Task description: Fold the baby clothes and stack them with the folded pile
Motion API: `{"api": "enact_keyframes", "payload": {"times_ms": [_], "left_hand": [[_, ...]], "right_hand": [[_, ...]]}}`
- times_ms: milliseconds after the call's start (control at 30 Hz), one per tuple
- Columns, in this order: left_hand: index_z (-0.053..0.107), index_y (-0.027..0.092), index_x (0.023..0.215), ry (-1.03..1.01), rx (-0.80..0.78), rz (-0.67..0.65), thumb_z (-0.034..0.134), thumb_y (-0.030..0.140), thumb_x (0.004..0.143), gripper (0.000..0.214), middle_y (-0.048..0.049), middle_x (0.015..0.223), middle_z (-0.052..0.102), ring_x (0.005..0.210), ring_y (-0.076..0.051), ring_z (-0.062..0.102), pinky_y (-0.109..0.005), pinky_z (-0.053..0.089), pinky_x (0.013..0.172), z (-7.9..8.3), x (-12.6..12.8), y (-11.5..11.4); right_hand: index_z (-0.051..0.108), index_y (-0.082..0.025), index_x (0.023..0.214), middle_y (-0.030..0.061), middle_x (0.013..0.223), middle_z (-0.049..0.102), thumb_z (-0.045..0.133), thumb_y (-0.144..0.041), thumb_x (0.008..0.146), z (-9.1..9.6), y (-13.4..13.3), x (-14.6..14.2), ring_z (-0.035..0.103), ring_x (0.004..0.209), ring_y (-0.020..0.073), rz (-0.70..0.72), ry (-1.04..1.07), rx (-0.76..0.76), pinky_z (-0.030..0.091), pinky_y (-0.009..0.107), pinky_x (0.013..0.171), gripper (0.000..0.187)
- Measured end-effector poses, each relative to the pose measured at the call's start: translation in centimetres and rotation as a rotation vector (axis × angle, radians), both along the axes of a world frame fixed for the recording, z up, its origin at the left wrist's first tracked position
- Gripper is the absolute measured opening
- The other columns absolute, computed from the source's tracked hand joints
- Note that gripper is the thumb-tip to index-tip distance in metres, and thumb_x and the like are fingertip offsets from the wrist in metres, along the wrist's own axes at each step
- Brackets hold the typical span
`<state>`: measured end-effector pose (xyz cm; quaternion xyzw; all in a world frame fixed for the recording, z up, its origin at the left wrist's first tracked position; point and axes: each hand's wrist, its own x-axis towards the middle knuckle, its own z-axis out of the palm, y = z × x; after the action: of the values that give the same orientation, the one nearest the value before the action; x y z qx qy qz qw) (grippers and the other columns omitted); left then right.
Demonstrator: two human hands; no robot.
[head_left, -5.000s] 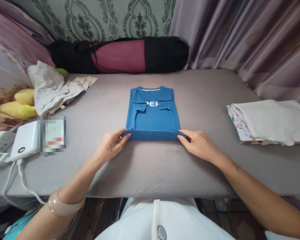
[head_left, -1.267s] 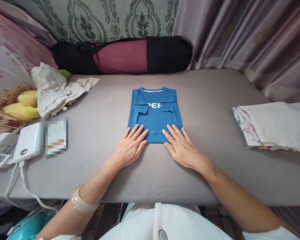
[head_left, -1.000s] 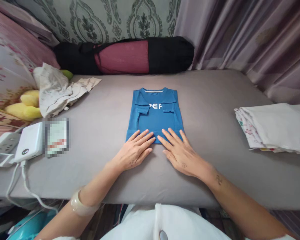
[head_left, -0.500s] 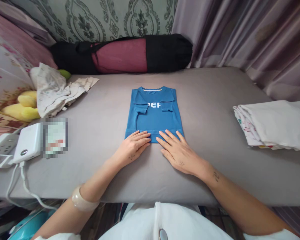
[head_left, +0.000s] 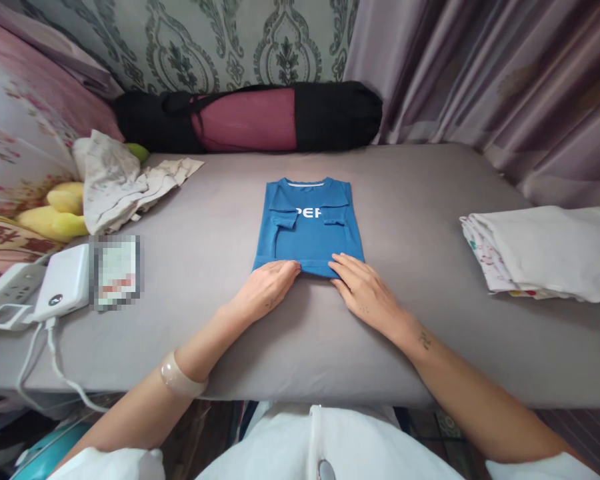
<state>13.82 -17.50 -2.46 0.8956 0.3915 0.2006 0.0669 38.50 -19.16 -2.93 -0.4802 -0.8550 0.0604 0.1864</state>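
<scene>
A blue T-shirt (head_left: 307,223) with white letters lies folded into a narrow rectangle on the grey mattress (head_left: 220,220), sleeves turned in and collar away from me. My left hand (head_left: 264,291) rests at the left half of its near hem, fingers held together with their tips on the cloth. At the right half of the hem is my right hand (head_left: 364,291), fingers stretched flat and pointing up-left onto the edge. Neither hand has lifted any cloth. A pale bangle (head_left: 180,379) sits on my left wrist.
A stack of folded white clothes (head_left: 540,250) lies at the right. Crumpled pale garments (head_left: 115,183) and yellow plush (head_left: 55,213) sit at the left. A white power bank (head_left: 63,283) with a cable and a power strip (head_left: 3,293) are near the left edge. A black-and-maroon roll bag (head_left: 250,120) lies at the back.
Both hands have slid back toward me, from lying spread on the shirt's lower part to resting with fingertips at its near hem. The shirt has stayed in place.
</scene>
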Motion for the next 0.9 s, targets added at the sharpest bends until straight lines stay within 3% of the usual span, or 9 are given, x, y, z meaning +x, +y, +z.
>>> {"api": "enact_keyframes", "payload": {"times_ms": [167, 400, 700, 900], "left_hand": [[0.056, 0.016, 0.118, 0.036, 0.061, -0.087, 0.040, 0.028, 0.101, 0.027, -0.0132, 0.121, 0.067, 0.115, -0.022, 0.063, -0.040, 0.051, 0.100, -0.4, -0.9, -0.1], [0.049, 0.016, 0.136, 0.143, 0.056, -0.008, 0.036, 0.013, 0.096, 0.042, -0.0130, 0.139, 0.056, 0.129, -0.023, 0.053, -0.044, 0.043, 0.109, -0.1, -3.6, -0.2], [0.048, 0.019, 0.141, 0.138, -0.076, 0.009, 0.037, 0.003, 0.083, 0.061, -0.0099, 0.146, 0.050, 0.135, -0.022, 0.046, -0.044, 0.040, 0.112, -0.7, -5.8, 0.3], [0.050, 0.018, 0.139, 0.180, -0.102, 0.007, 0.037, 0.004, 0.082, 0.061, -0.0112, 0.144, 0.051, 0.133, -0.022, 0.048, -0.046, 0.037, 0.113, 0.3, -5.7, 0.0]], "right_hand": [[0.056, -0.013, 0.135, 0.0134, 0.141, 0.053, 0.034, -0.008, 0.092, -0.4, 0.4, 0.7, 0.044, 0.136, 0.0236, -0.060, -0.011, 0.045, 0.040, 0.045, 0.113, 0.048], [0.044, 0.002, 0.142, 0.0236, 0.147, 0.042, 0.033, -0.005, 0.088, -1.0, 0.8, 1.2, 0.036, 0.140, 0.0292, -0.179, -0.080, 0.024, 0.038, 0.047, 0.113, 0.055], [0.052, -0.006, 0.139, 0.0182, 0.139, 0.054, 0.032, -0.003, 0.090, 0.0, 0.0, 2.3, 0.049, 0.132, 0.0257, -0.049, -0.143, -0.022, 0.043, 0.045, 0.110, 0.053], [0.054, -0.007, 0.136, 0.0162, 0.137, 0.056, 0.033, 0.004, 0.084, 0.3, 0.0, 2.8, 0.052, 0.129, 0.0242, -0.019, -0.196, 0.007, 0.045, 0.043, 0.109, 0.057]]}}
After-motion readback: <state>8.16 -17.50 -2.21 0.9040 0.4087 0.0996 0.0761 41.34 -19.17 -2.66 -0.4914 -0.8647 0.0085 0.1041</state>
